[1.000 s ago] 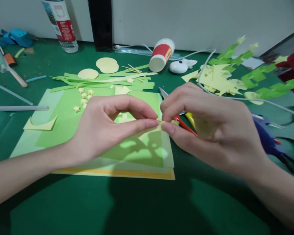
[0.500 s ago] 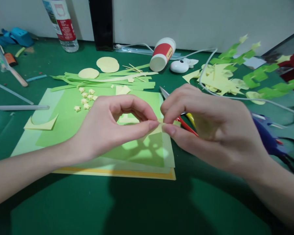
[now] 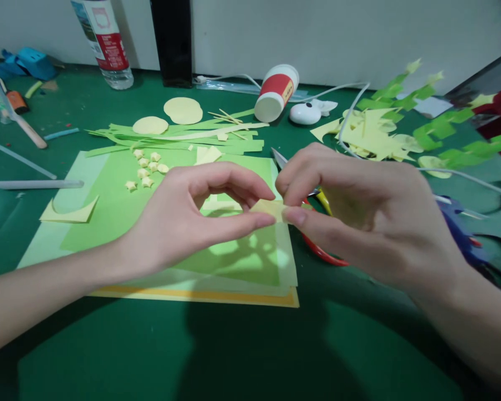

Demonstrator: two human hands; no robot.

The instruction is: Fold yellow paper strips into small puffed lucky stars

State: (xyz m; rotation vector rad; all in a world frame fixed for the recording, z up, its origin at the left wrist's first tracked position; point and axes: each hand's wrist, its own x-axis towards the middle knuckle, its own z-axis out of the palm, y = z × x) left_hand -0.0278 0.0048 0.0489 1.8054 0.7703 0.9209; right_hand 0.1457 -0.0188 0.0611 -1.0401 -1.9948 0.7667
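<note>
A small pale yellow paper strip [image 3: 269, 209] is held up between my two hands, over the right part of the green paper sheets [image 3: 117, 234]. My right hand [image 3: 363, 217] pinches its right end between thumb and forefinger. At the left end, the thumb and forefinger of my left hand [image 3: 175, 214] lie below and above the strip, with a small gap showing its face. Several tiny folded paper stars [image 3: 147, 182] lie behind my left hand. Scissors [image 3: 323, 256] with red and yellow handles lie partly hidden under my right hand.
Green paper strips [image 3: 125, 136] and yellow paper circles [image 3: 182, 110] lie at the back. Beyond are a tipped paper cup [image 3: 276, 92] and a water bottle [image 3: 108, 50]. A blue glue gun [image 3: 459, 228] and white cable [image 3: 455, 171] are at right, a white stick [image 3: 37, 184] at left.
My left fingertips have parted a little, so more of the paper strip shows between them. My right hand has shifted slightly right, and more of the scissors' red handle is visible.
</note>
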